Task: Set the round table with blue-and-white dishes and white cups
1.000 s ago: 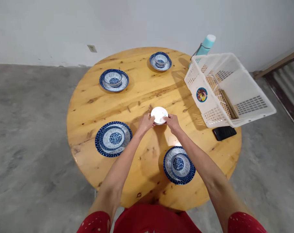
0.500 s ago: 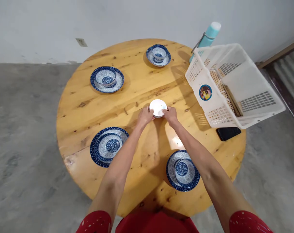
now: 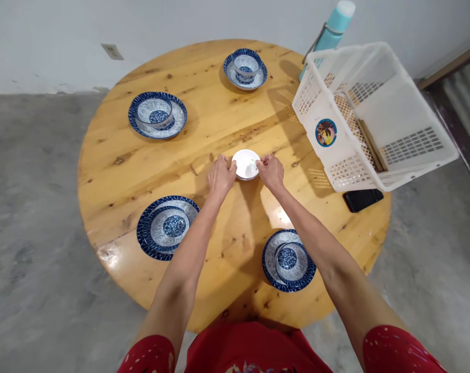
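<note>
A small white saucer [image 3: 246, 163] lies near the middle of the round wooden table [image 3: 235, 217], with a darker rim showing under its near edge. My left hand [image 3: 221, 175] is at its left side, thumb against the rim, slightly blurred. On the opposite side my right hand [image 3: 272, 172] pinches the rim between thumb and fingers. The fingertips under the rim are hidden. Below my left forearm is a blue-patterned plate [image 3: 144, 233] with a bowl [image 3: 163, 228] in it, and a similar plate [image 3: 269, 259] with a bowl [image 3: 297, 264] sits beside my right forearm.
Two more blue plates with bowls stand farther back, one plate [image 3: 176, 124] at left and one plate [image 3: 229, 72] at the back. A white plastic basket [image 3: 339, 166], a turquoise bottle [image 3: 330, 36] and a black phone [image 3: 361, 199] occupy the right side.
The camera view has tilted and shifted a little. My left hand's fingers have risen and spread slightly at the saucer's side; my right hand keeps to its rim.
</note>
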Tool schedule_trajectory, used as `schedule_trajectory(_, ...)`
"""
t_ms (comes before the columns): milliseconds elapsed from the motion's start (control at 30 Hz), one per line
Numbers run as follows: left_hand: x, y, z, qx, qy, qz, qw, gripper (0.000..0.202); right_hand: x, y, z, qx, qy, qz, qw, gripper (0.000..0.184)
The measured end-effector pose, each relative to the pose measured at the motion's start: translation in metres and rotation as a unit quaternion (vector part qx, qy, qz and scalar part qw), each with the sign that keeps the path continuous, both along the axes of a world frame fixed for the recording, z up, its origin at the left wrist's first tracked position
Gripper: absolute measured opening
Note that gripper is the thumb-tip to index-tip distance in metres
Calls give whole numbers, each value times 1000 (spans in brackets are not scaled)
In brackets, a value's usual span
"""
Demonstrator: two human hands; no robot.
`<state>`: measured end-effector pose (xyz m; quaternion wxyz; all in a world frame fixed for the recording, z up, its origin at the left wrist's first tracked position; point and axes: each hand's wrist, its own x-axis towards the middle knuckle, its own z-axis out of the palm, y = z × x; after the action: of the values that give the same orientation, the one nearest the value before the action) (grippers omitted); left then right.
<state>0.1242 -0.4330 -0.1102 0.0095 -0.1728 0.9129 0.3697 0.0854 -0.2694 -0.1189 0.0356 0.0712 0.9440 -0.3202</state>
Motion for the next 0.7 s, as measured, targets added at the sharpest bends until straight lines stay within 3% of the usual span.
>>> schedule_trajectory(133, -5, 1, 9, -44, -17, -2, 999, 24, -3, 0, 7, 28, -10, 4, 1000, 13)
schedule_trajectory(367, -12, 7, 5, -102, -8, -18, 995, 18, -6, -5, 2, 14, -41, -21, 999, 14)
schedule_trajectory(467, -14, 8, 12, -103, 14, -11, 995, 13, -9, -4, 3, -24, -46, -39, 998, 10)
schedule_trajectory(567, -12, 9, 28, -89, 75, -16, 993, 10, -6, 4, 10, -86, -19, -38, 995, 7)
schedule_trajectory(700, 2, 24, 45, -48, 134, -54, 988, 12, 11, 32, 19, -211, 10, 12, 977, 23)
